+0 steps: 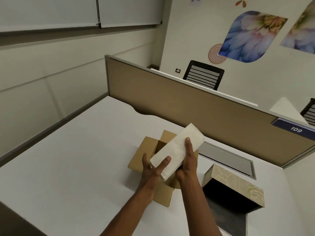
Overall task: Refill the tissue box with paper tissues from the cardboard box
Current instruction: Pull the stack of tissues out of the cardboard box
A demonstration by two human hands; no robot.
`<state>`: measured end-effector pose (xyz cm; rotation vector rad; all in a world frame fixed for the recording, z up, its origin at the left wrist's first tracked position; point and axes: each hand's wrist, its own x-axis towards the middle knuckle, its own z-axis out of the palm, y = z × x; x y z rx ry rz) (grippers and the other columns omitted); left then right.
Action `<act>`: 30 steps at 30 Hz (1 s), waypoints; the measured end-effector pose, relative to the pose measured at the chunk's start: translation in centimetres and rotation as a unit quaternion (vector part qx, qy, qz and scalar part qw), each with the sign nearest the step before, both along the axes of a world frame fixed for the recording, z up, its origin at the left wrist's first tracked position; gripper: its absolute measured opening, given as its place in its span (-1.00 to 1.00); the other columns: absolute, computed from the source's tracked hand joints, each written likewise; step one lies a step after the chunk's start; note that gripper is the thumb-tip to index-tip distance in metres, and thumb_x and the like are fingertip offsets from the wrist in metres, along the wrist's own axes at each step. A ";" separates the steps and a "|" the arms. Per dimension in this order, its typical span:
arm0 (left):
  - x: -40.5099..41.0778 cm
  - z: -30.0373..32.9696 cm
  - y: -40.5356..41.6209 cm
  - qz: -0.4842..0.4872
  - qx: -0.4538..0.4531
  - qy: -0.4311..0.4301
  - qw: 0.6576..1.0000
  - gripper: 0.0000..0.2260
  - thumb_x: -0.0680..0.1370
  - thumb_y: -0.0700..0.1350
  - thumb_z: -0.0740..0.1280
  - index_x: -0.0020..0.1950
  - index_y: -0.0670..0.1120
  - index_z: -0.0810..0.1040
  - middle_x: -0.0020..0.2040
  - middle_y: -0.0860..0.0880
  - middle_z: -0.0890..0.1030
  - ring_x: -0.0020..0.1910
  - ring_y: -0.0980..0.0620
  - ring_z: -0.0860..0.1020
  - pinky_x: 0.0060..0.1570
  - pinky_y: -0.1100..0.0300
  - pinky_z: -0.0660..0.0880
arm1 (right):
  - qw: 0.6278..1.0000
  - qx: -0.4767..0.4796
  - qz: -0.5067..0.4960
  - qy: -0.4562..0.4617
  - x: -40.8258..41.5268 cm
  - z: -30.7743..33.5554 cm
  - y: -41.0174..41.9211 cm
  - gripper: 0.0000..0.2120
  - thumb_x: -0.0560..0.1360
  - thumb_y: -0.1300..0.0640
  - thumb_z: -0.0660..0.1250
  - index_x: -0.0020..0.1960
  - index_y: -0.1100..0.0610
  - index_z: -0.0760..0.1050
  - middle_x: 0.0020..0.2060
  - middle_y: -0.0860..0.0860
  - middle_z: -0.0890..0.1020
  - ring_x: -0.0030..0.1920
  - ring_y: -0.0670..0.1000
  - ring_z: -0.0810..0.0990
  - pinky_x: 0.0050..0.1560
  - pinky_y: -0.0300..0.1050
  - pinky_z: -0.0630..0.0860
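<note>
We see a white bench (71,150) backed by a tan partition panel (196,106) with a grey frame. A grey metal cable hatch (226,159) sits flush in the bench just beside the partition. A blue plate reading 109 (295,129) is fixed to the partition's right end. Beyond it we spot a black slatted chair (203,74) and a second chair (309,112) at the right edge. Flower prints (250,36) and an orange spiral decal (216,52) hang on the wall. Roller blinds (68,11) top left.
</note>
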<state>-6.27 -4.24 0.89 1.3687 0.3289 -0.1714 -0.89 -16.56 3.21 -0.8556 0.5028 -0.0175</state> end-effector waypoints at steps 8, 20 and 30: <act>-1.9 -0.6 -0.7 -0.006 -0.117 -0.014 0.993 -0.20 0.22 0.27 0.59 0.38 0.13 0.40 0.14 0.01 0.64 0.12 -0.02 0.65 -0.03 0.13 0.66 | 0.997 -0.010 -0.079 0.009 -2.3 1.1 -2.0 -0.36 0.40 -0.22 0.53 0.34 0.10 0.48 0.22 0.19 0.66 0.20 0.24 0.66 0.28 0.33 0.54; -3.4 0.2 -4.3 -0.069 -0.101 0.029 0.992 -0.05 0.12 0.40 0.55 0.39 0.02 0.38 0.20 -0.13 0.60 0.16 -0.13 0.63 0.16 -0.10 0.62 | 0.985 -0.013 -0.172 0.023 -6.7 0.3 -5.2 -0.44 0.45 -0.17 0.50 0.34 0.07 0.46 0.16 0.16 0.67 0.15 0.23 0.68 0.21 0.34 0.58; -5.4 -0.7 -8.0 -0.081 -0.136 0.044 0.986 -0.17 0.27 0.14 0.61 0.43 0.11 0.27 0.18 -0.11 0.57 0.11 -0.12 0.62 -0.19 0.13 0.65 | 0.973 -0.057 -0.219 0.038 -10.6 -1.3 -9.2 -0.51 0.46 -0.16 0.49 0.30 -0.01 0.46 0.16 0.14 0.67 0.13 0.20 0.69 0.18 0.32 0.60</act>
